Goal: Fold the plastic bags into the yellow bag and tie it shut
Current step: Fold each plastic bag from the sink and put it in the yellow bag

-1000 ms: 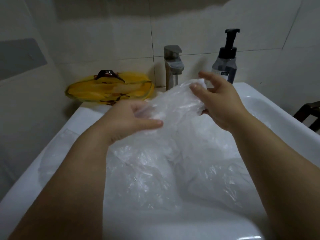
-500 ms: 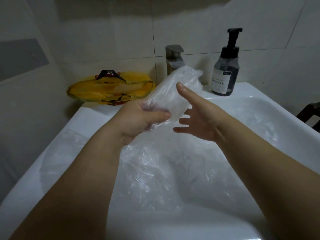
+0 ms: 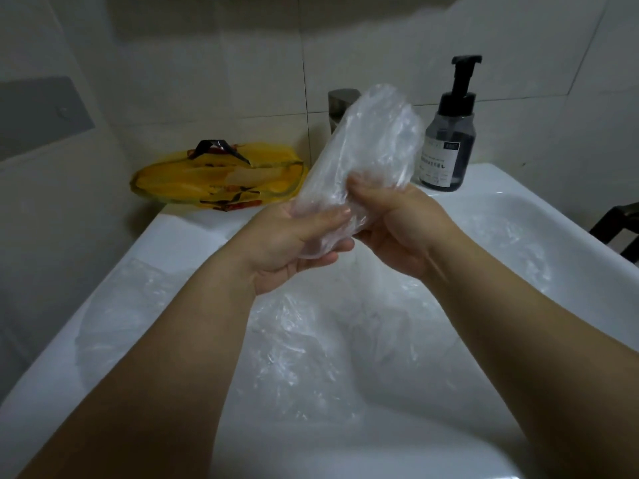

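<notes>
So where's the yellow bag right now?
Head view, back left: the yellow bag lies at the sink's rear corner by the wall, left of the faucet.

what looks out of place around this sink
Loose clear bags fill the sink, one draped over its left rim: odd for a basin. The yellow bag lies flat beside the tap. Nothing looks spilled or damaged. Left hand and right hand grip a folded bag.

I note a white sink; a grey metal tap at its back rim, partly hidden; a dark pump bottle upright right of the tap; tiled wall behind; grey panel left; dark furniture at right edge.
</notes>
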A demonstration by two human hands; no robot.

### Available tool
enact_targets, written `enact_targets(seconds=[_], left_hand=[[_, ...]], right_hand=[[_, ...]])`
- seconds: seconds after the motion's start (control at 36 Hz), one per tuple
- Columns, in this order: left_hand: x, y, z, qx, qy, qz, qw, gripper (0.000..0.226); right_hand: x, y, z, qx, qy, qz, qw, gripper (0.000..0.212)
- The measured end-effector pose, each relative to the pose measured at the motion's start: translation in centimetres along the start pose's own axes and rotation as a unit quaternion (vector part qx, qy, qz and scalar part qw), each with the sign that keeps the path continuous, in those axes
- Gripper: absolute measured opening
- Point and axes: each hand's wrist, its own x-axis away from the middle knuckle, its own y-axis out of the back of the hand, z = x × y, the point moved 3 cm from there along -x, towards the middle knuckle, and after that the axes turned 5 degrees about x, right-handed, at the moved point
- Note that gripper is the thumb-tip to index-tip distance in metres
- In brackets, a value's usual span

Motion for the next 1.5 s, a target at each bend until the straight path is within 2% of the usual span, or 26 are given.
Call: enact_targets(seconds=[0.06, 0.14, 0.19, 0.25, 0.36, 0.58, 0.67, 0.72, 0.78, 0.81, 0.89, 0.94, 1.06, 1.08, 1.14, 1.19, 1.25, 1.33, 1.42, 1.5], left_hand=[[0.0, 0.1, -0.2, 0.002, -0.021, -0.028, 0.999, 0.024], [0.0, 0.0, -0.3, 0.003, -0.051, -0.033, 0.998, 0.010], [0.1, -0.2, -0.2, -0.012, -0.049, -0.010, 0.999, 0.015], [0.1, -0.3, 0.1, -0.032, -0.029, 0.002, 0.999, 0.022], [-0.1, -0.4, 0.5, -0.048, 0.006, 0.008, 0.999, 0.016], [0.2, 0.3, 0.7, -0.067, 0.054, 0.012, 0.996, 0.005], [0.0, 0.4, 0.8, -0.073, 0.052, 0.007, 0.996, 0.007], [-0.1, 0.5, 1.0, -0.072, 0.052, -0.003, 0.996, 0.008], [-0.1, 0.7, 1.0, -0.057, 0.050, -0.016, 0.997, 0.009], [-0.1, 0.7, 1.0, -0.049, 0.049, -0.019, 0.997, 0.010], [0.2, 0.5, 0.9, -0.066, 0.050, -0.005, 0.997, 0.019], [0.3, 0.6, 0.7, -0.076, 0.055, 0.017, 0.995, 0.037], [0.1, 1.4, -0.2, 0.012, 0.055, 0.039, 0.998, 0.081], [0.1, 1.5, -0.2, 0.030, 0.062, 0.032, 0.997, 0.085], [-0.1, 1.5, -0.1, 0.052, 0.070, 0.042, 0.995, 0.078], [0.0, 0.8, 0.0, 0.053, 0.062, 0.047, 0.996, 0.059], [-0.2, 0.5, 0.4, 0.044, 0.058, 0.015, 0.997, 0.043], [-0.8, 1.2, 0.6, 0.057, 0.059, -0.073, 0.994, 0.019], [-1.1, 2.2, 1.0, 0.107, 0.104, -0.148, 0.978, 0.018], [-1.1, 2.6, 1.1, 0.151, 0.131, -0.174, 0.964, 0.024]], right_hand=[[0.1, -0.3, -0.2, 0.013, -0.009, 0.030, 0.999, 0.031], [0.5, -0.7, -1.5, 0.100, -0.079, 0.096, 0.987, 0.055], [0.7, -1.2, -2.6, 0.151, -0.122, 0.131, 0.972, 0.059], [0.6, -1.4, -2.9, 0.147, -0.130, 0.125, 0.973, 0.055], [0.0, -0.8, -1.5, 0.021, -0.115, 0.072, 0.991, 0.035], [0.5, 1.8, 2.3, -0.099, -0.066, -0.022, 0.993, 0.038], [0.6, 2.2, 2.7, -0.110, -0.050, -0.035, 0.992, 0.039], [0.7, 2.1, 2.4, -0.100, -0.058, -0.022, 0.993, 0.051], [0.8, 1.5, 1.9, -0.046, -0.079, 0.013, 0.996, 0.061], [0.8, 1.3, 1.7, -0.010, -0.083, 0.019, 0.996, 0.058], [0.4, 1.4, 1.4, 0.031, -0.066, -0.010, 0.997, 0.036], [0.4, 1.6, 1.7, 0.023, -0.055, -0.016, 0.998, 0.028], [0.8, 1.5, 1.4, 0.082, -0.085, 0.042, 0.992, 0.017], [0.9, 1.2, 1.1, 0.102, -0.101, 0.065, 0.987, 0.017], [1.2, 0.8, 0.5, 0.137, -0.123, 0.099, 0.978, 0.031], [1.3, 0.6, 0.3, 0.165, -0.128, 0.117, 0.971, 0.045], [1.2, 0.6, 0.2, 0.181, -0.127, 0.116, 0.968, 0.048], [0.8, 0.9, 0.3, 0.196, -0.106, 0.079, 0.972, 0.054], [0.4, 1.1, 0.6, 0.184, -0.070, 0.015, 0.980, 0.059], [0.8, 0.8, 1.0, 0.281, -0.014, 0.021, 0.959, 0.073]])
